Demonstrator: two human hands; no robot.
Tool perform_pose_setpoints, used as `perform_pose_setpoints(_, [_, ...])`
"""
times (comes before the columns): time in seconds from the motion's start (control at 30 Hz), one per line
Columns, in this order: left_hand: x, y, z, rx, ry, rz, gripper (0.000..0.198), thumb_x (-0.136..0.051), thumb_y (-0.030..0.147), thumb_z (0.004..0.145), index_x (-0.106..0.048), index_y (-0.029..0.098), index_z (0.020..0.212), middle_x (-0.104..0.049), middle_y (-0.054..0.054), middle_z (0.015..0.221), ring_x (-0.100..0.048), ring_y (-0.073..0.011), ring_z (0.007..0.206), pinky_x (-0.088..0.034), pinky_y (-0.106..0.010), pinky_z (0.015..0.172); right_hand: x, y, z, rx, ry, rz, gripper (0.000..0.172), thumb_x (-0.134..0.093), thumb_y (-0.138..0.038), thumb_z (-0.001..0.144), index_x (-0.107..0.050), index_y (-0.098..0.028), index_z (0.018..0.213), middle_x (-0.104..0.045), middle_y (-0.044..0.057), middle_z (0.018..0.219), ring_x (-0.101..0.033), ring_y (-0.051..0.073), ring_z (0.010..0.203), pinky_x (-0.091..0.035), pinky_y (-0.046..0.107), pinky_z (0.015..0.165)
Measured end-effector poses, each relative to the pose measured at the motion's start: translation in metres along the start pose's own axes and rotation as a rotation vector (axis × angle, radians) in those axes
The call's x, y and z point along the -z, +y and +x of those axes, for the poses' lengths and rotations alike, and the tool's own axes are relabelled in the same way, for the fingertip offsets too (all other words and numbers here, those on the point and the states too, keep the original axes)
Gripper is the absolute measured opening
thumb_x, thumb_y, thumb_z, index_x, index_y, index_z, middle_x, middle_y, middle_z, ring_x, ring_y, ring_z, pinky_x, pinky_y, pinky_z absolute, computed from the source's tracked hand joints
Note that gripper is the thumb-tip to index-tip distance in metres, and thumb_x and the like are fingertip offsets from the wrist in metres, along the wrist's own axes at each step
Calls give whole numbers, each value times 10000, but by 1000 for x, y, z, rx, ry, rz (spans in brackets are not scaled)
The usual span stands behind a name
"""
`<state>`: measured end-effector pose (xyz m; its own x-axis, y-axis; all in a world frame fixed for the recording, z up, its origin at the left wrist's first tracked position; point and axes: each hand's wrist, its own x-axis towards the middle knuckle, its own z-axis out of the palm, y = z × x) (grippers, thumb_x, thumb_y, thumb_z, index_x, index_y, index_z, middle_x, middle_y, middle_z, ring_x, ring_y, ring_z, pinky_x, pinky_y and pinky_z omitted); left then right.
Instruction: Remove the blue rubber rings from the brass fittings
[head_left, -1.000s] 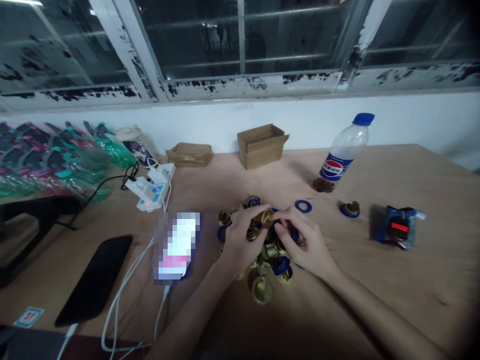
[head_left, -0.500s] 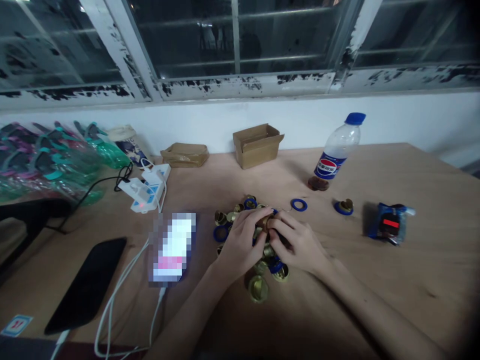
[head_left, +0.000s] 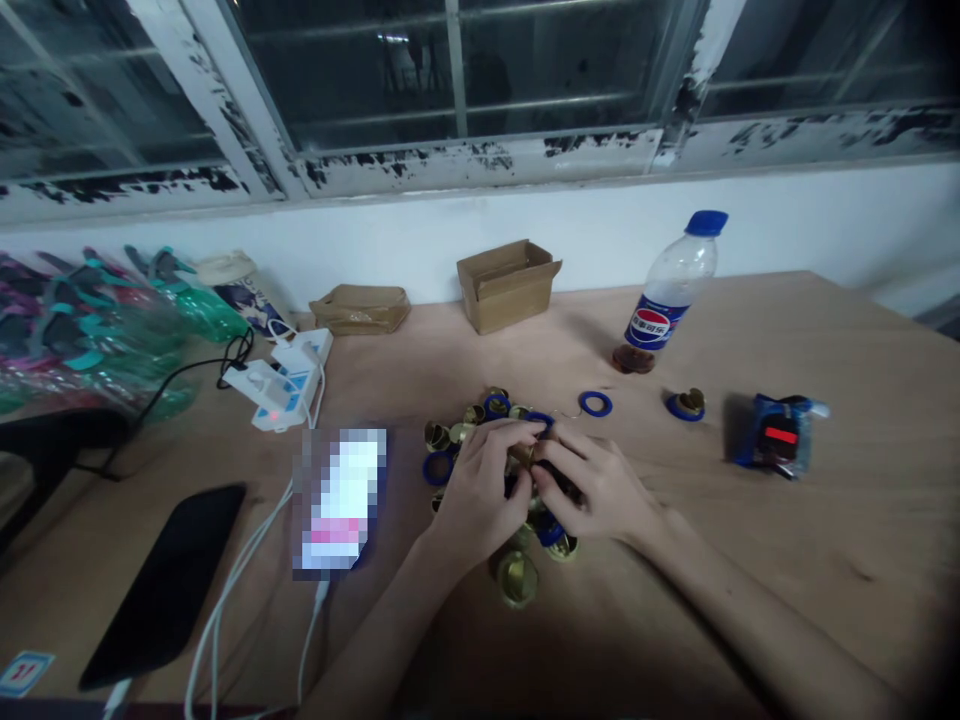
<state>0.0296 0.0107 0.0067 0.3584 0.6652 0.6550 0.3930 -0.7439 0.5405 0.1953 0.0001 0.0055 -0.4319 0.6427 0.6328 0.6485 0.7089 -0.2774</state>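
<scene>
Over a pile of small gold-coloured metal caps and blue rings, my two hands meet with bent fingers. Between their fingertips is a gold-coloured metal cap (head_left: 521,457), mostly hidden. My left hand (head_left: 480,490) closes on it from the left, thumb below. From the right, my right hand (head_left: 604,482) pinches it with thumb and fingers. A blue ring (head_left: 438,467) lies left of my left hand, and a round gold cap (head_left: 517,578) sits at the near edge of the pile. Beyond my right hand lies another blue ring (head_left: 595,403) with a thin wire or thread by it.
To the right are a blue ring with gold pieces (head_left: 686,405), a small plastic-wrapped packet (head_left: 780,437) and a cola bottle (head_left: 667,295). An open cardboard box (head_left: 510,290) stands by the wall. Leftward lie a lit phone (head_left: 343,500), a dark phone (head_left: 165,585) and a power strip (head_left: 289,390).
The view has shifted slightly. My hands stay together over the pile, and their fingers have shifted a little around the gold cap.
</scene>
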Motion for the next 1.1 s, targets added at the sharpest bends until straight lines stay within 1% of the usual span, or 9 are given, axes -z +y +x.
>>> perform_pose_setpoints(0.1, [1,0,1,-4,1,-7,457,-507,-27,720,-465,239,1089,-645,-60,1116,-604,-216,1068,-481,-413,924,1,-1,0,-3,-1,16,99,-464,-162,841,-541,-197,789,-531,3,672,-492,131,572,-405,258,507])
perform_pose_setpoints(0.2, [1,-2,0,15,-6,-7,463,-508,-32,705,-462,236,1079,-646,-59,1101,-612,-215,1049,-486,-408,913,3,-3,0,-42,-55,55,56,-469,-168,831,-509,-205,817,-497,-48,558,-461,115,477,-370,253,473])
perform_pose_setpoints(0.3, [1,-5,-1,41,-3,-24,456,-502,-26,710,-461,236,1081,-641,-62,1094,-620,-218,1044,-495,-404,904,4,-5,0,-80,-99,68,32,-476,-180,824,-481,-211,831,-489,-68,525,-457,108,447,-363,244,463])
perform_pose_setpoints(0.43, [0,-6,-2,83,-44,-47,465,-481,-29,726,-463,239,1105,-630,-66,1094,-618,-220,1059,-511,-398,901,4,-6,0,-100,-52,83,38,-492,-184,830,-477,-216,816,-501,-69,540,-443,89,432,-358,228,446])
perform_pose_setpoints(0.57, [0,-3,-2,99,-71,-30,515,-481,-47,717,-470,241,1143,-621,-63,1110,-609,-209,1064,-515,-386,926,1,-6,-2,-94,22,73,33,-515,-199,848,-507,-218,823,-542,-49,584,-482,97,474,-395,234,470])
perform_pose_setpoints(0.77, [1,-2,-2,84,-27,-25,501,-499,-16,760,-499,238,1192,-563,-75,1255,-557,-224,1182,-508,-381,977,0,-8,0,-43,46,47,83,-492,-159,896,-556,-196,932,-646,8,739,-589,123,616,-470,253,577])
perform_pose_setpoints(0.93, [0,-2,-2,101,-86,-93,501,-543,28,770,-495,239,1222,-554,-78,1298,-571,-231,1177,-483,-396,1013,1,-10,2,-101,112,94,129,-523,-190,866,-508,-210,740,-485,-57,557,-443,84,457,-382,221,464])
perform_pose_setpoints(1.03, [0,-2,-3,92,-125,-111,546,-514,30,800,-427,241,1296,-577,-74,1300,-577,-212,1177,-464,-394,1034,0,-11,3,-146,126,117,203,-532,-185,844,-446,-214,662,-409,-73,529,-361,70,426,-327,217,435])
perform_pose_setpoints(1.1, [0,-3,-4,78,-141,-104,553,-499,23,802,-422,245,1304,-589,-63,1300,-567,-205,1196,-458,-391,1042,-1,-12,4,-165,127,137,248,-528,-173,830,-399,-215,623,-384,-71,535,-344,70,439,-305,217,435])
